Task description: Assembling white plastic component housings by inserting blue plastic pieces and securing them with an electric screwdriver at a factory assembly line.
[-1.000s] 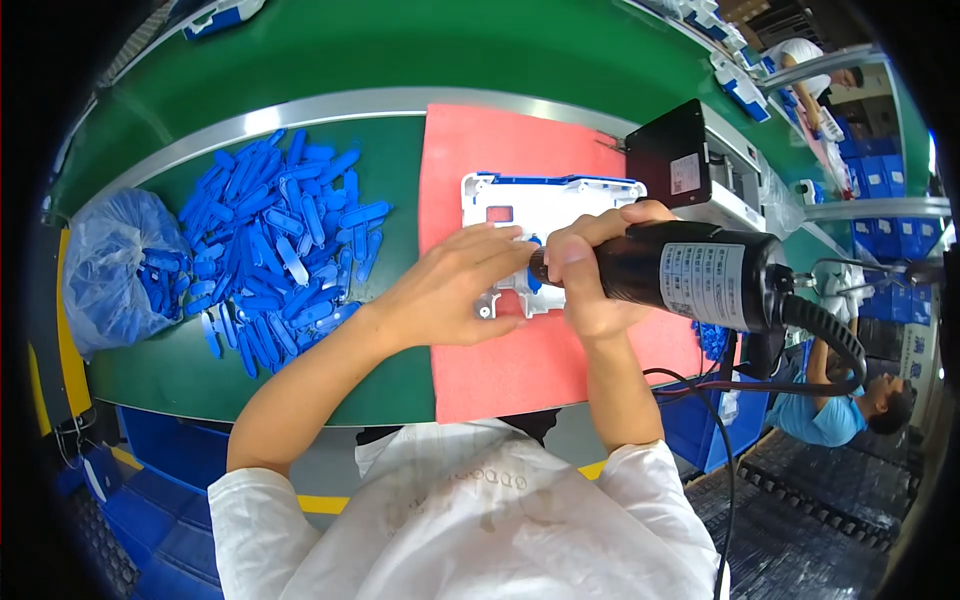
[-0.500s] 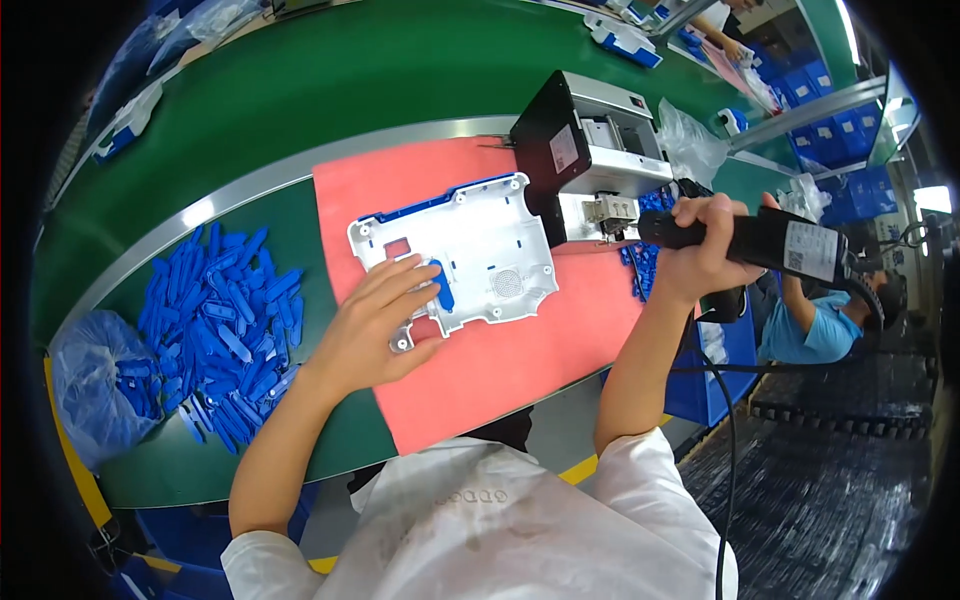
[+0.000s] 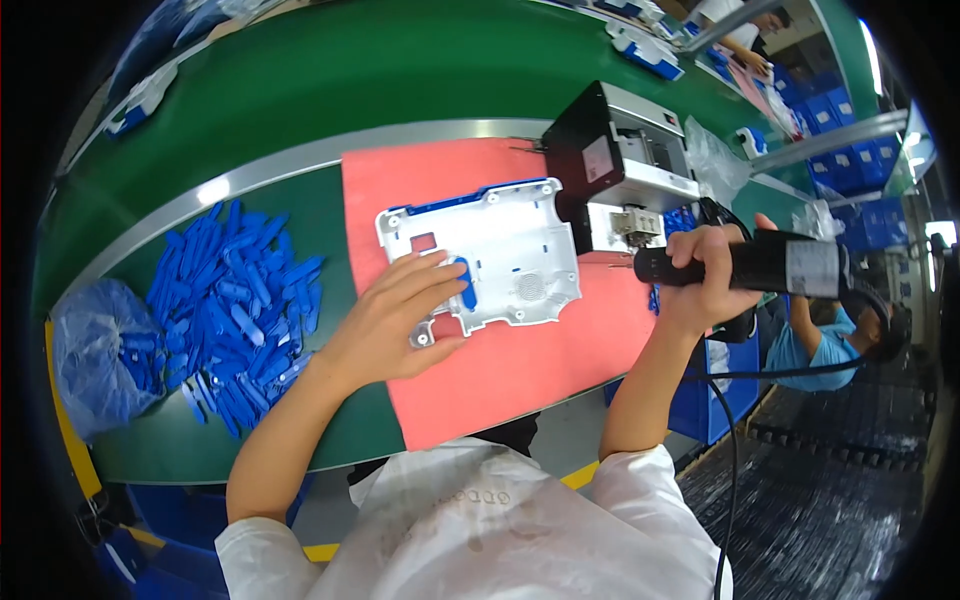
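My left hand (image 3: 405,308) lies over the left part of a white plastic housing (image 3: 520,242), its fingers stretched out and its thumb apart. The fingertips touch a long blue plastic piece (image 3: 467,285) inside the housing. The housing lies open side up, with a blue strip along its far edge. Wrapped round a black electric screwdriver (image 3: 745,266), my right hand (image 3: 708,268) is closed. The screwdriver lies almost level, its thin bit pointing left, just in front of a screw feeder (image 3: 635,165). Whether a screw sits on the bit is too small to tell.
A salmon-pink mat (image 3: 470,385) covers the green bench under the housing. To the left lie a heap of blue plastic pieces (image 3: 235,300) and a clear bag (image 3: 95,350). A black cable (image 3: 733,450) hangs at the right. A co-worker in a blue shirt (image 3: 815,350) is beyond.
The screwdriver has come away from the front of the screw feeder, toward me. The whole view has shifted slightly; my left hand stays on the housing.
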`<state>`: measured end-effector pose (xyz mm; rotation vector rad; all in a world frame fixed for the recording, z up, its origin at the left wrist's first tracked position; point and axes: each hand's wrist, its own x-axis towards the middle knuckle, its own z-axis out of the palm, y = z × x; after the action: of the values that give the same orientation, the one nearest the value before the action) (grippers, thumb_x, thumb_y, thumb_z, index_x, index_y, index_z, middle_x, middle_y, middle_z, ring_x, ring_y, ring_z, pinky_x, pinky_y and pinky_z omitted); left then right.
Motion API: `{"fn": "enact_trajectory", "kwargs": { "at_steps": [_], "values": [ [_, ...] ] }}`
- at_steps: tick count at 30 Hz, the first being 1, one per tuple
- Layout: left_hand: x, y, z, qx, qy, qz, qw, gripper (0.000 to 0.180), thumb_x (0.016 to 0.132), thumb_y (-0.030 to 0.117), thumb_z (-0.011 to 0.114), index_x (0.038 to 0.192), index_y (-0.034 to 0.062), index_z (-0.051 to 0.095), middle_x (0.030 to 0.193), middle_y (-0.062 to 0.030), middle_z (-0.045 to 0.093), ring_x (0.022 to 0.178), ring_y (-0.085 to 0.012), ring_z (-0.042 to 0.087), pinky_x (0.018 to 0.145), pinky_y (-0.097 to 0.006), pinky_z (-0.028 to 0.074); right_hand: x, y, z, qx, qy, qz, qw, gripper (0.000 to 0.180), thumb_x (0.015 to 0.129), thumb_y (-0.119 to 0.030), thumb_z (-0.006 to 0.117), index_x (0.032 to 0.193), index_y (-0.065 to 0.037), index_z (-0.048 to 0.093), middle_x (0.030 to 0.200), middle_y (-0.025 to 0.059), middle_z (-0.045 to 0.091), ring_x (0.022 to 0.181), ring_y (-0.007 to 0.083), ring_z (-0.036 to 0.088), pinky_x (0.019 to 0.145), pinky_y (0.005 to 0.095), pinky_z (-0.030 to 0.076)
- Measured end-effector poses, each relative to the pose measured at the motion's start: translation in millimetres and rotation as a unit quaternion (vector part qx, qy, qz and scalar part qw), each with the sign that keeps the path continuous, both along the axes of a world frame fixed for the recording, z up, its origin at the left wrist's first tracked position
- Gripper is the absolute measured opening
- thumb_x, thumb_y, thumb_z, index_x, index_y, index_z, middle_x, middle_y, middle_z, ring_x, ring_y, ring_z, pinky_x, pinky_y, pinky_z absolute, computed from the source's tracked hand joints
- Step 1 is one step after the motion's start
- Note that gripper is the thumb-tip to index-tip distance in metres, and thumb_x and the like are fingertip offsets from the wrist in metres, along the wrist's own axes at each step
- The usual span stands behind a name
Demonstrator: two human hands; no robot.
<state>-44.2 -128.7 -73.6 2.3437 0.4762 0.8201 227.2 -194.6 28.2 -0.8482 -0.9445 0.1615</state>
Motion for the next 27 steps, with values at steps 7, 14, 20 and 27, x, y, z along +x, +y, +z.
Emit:
{"fn": "enact_trajectory", "kwargs": {
  "at_steps": [7,14,20,27],
  "values": [
    [-0.3,1.4,0.3,-0.008,-0.008,-0.004,1.000,0.062,0.071,0.026,0.078,0.124,0.0047,0.057,0.124,-0.0141,0.059,0.122,-0.0340,0.050,0.102,-0.046,0.040,-76.3,21.5,-22.0,-0.045,-0.019,0.169,0.984,0.058,0.082,0.004,0.057,0.133,-0.001,0.029,0.063,0.0078,0.048,0.043,0.0156,0.046,0.045,0.0334,0.044],
    [-0.6,-4.0,2.1,-0.013,0.016,-0.014,1.000,0.051,0.069,0.021,0.079,0.116,0.0088,0.064,0.132,-0.0142,0.052,0.129,-0.0354,0.043,0.105,-0.050,0.036,-87.7,22.4,-43.9,-0.109,-0.090,0.224,0.964,0.053,0.080,0.009,0.056,0.126,-0.002,0.032,0.064,0.0059,0.049,0.045,0.0143,0.048,0.047,0.0314,0.046],
    [1.5,-6.5,-0.7,-0.002,0.005,-0.006,1.000,0.044,0.073,0.024,0.076,0.114,0.0122,0.066,0.128,-0.0138,0.053,0.126,-0.0371,0.043,0.105,-0.052,0.034,-91.2,19.4,-42.8,-0.111,-0.079,0.234,0.963,0.053,0.080,0.009,0.056,0.125,-0.002,0.031,0.063,0.0053,0.047,0.045,0.0138,0.048,0.047,0.0315,0.046],
    [4.6,-8.1,1.1,-0.001,-0.005,-0.002,1.000,0.039,0.072,0.020,0.075,0.109,0.0109,0.068,0.127,-0.0139,0.053,0.126,-0.0367,0.043,0.106,-0.051,0.035,-88.8,17.5,-50.5,-0.105,-0.129,0.229,0.959,0.053,0.081,0.009,0.056,0.126,-0.003,0.030,0.063,0.0057,0.048,0.046,0.0135,0.048,0.048,0.0312,0.047]
  ]
}}
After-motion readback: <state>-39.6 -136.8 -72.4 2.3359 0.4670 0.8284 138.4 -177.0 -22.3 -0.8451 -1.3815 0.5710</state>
